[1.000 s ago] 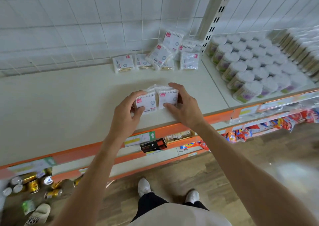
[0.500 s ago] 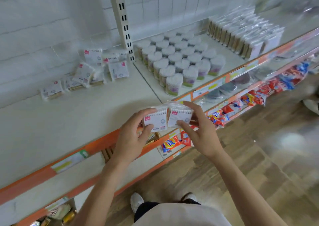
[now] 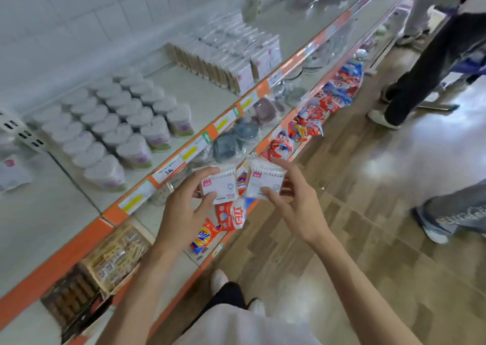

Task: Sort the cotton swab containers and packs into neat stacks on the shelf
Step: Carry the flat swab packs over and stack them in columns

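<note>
My left hand (image 3: 184, 207) grips a small white cotton swab pack (image 3: 219, 185) with a red mark on its corner. Beside it, my right hand (image 3: 294, 205) pinches a second cotton swab pack (image 3: 264, 182) of the same kind. Both packs hang in the air in front of the shelf's orange front edge (image 3: 86, 235), off the shelf board. On the shelf stand rows of heart-shaped white swab containers (image 3: 113, 123). Further right stand upright flat swab packs (image 3: 228, 57) in tight rows. One loose pack (image 3: 11, 173) lies at the far left.
A lower shelf holds red and orange sachets (image 3: 231, 215), boxed goods (image 3: 115, 255) and dark round items (image 3: 226, 144). Two other people's legs (image 3: 426, 68) and a shoe (image 3: 434, 232) stand in the aisle at right. Wooden floor lies below; my own shoes (image 3: 218, 279) are near the shelf base.
Both hands have lifted the two packs off the shelf board and carried them rightward along the aisle. My view has swung right, past the heart containers toward the upright packs.
</note>
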Demonstrator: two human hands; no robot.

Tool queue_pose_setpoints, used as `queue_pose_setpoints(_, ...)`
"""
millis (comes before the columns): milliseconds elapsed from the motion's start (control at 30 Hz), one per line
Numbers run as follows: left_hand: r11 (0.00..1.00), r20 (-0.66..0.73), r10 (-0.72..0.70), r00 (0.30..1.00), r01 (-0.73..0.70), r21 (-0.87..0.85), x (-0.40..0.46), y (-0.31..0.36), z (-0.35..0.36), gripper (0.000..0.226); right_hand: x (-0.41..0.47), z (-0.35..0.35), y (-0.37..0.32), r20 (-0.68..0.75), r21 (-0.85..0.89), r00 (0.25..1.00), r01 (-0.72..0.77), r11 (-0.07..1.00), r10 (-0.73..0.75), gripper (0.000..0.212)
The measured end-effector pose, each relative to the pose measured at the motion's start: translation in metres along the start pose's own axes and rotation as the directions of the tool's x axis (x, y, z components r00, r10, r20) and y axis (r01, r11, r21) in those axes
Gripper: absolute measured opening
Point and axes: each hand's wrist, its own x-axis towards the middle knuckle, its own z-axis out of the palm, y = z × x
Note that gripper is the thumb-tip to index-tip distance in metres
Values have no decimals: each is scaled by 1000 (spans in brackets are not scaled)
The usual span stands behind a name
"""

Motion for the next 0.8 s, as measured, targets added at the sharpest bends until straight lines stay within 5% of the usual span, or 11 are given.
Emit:
queue_pose_setpoints(400, 997, 136, 59, 989, -53, -48, 147, 18, 114, 54, 102, -114, 48, -108, -85, 994, -30, 996, 21, 50)
queue_pose_setpoints(800, 989, 64, 87, 994, -79, -124, 307, 24, 164, 45, 271, -193, 83, -70, -140, 998, -13, 990, 3, 69)
